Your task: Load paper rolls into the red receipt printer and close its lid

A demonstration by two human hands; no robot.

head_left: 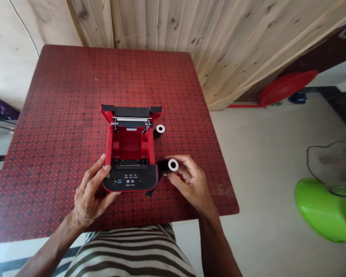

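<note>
At the far left a scrap of purple cloth (0, 107) pokes in beside the red diamond-patterned counter (46, 115), which stands against a pale wood-plank wall (161, 23); the person leans over it in a black-and-white striped top (129, 250); their left hand (89, 192) is closed on the front left corner of a small receipt printer (109, 138), fingertips (105, 167) on top of the casing and thumb reaching along its lower edge; the printer sits flat near the middle of the counter, toward the person's side, with its black front panel (129, 181) facing them; its lid (131, 111) stands open on the far side, carrying a metal roller bar (129, 123) above the red inner compartment (131, 148); just beside the lid's right end, a black roll (158, 131) lies with its white core showing; the right hand (187, 181) is closed on a second black roll (165, 165), pinched between thumb and fingers, just right of the printer's front corner; further right, across the pale floor (262, 154), lie a red plastic disc (288, 87), a thin black cable (308, 161) and a bright green plastic object (323, 211).
</note>
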